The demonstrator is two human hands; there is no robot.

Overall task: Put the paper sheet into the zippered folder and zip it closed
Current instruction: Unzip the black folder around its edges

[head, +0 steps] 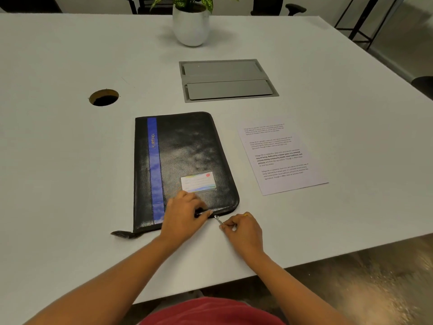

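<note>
A black zippered folder [187, 148] with a blue stripe and a label card lies flat on the white table. My left hand [185, 214] presses down on its near edge, fingers spread over the cover. My right hand [241, 228] pinches the metal zipper pull [219, 219] at the folder's near edge, close to the right corner. A printed paper sheet [281, 156] lies flat on the table to the right of the folder, apart from it.
A grey cable hatch [228, 79] is set into the table behind the folder. A round cable hole [103, 97] lies at the left. A white plant pot [191, 25] stands at the back. The table's near edge [210, 285] runs diagonally below my arms.
</note>
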